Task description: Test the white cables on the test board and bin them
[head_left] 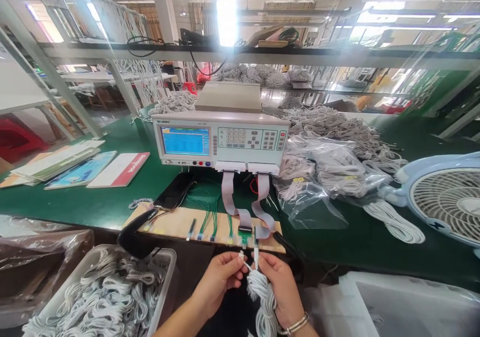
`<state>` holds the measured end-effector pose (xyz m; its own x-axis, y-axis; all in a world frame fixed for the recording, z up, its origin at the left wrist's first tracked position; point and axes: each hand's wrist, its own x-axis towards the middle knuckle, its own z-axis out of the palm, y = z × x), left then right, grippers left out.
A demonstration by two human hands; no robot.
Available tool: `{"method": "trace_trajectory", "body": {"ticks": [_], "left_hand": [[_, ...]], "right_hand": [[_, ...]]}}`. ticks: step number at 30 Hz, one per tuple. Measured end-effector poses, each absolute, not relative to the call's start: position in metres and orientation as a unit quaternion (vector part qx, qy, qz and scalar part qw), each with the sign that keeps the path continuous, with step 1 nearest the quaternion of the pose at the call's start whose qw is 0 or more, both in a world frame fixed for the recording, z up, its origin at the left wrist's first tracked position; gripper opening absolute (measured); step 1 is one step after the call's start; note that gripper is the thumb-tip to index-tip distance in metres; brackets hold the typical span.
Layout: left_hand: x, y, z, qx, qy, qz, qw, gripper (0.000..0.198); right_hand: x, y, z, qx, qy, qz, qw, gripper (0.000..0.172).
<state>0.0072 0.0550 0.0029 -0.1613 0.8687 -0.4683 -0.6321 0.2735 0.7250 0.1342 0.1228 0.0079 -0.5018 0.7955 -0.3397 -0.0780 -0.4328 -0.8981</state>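
Observation:
My left hand [225,276] pinches a small white connector [241,255] just below a green circuit board [245,238] at the front edge of a wooden board [168,223]. In my right hand [279,282] is a white plug [256,257], held upright near the same edge. A coiled white cable [264,302] hangs between both hands, against the right fingers. Grey ribbon cables [228,192] run from the circuit board area up to a tester [247,139] with a lit blue screen.
A bin of coiled cables [170,277] stands at the lower left. Booklets [120,169] and a black phone [174,191] lie on the green table [112,203]. Bagged cables [337,172] and a fan [450,197] are at the right. A black handle [137,234] juts over the edge.

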Motion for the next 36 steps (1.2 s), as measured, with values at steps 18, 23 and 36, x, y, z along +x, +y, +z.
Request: {"method": "trace_trajectory", "body": {"ticks": [18, 23, 36], "left_hand": [[0.037, 0.067, 0.0, 0.052, 0.501, 0.662, 0.555, 0.034], [0.039, 0.067, -0.008, 0.04, 0.463, 0.705, 0.536, 0.033], [0.016, 0.078, -0.001, 0.114, 0.486, 0.623, 0.603, 0.046]], "right_hand": [[0.155, 0.12, 0.0, -0.417, -0.581, 0.648, 0.264, 0.032], [0.149, 0.118, 0.006, -0.398, -0.541, 0.694, 0.258, 0.029], [0.131, 0.149, 0.015, -0.391, -0.619, 0.66, 0.168, 0.036]]}}
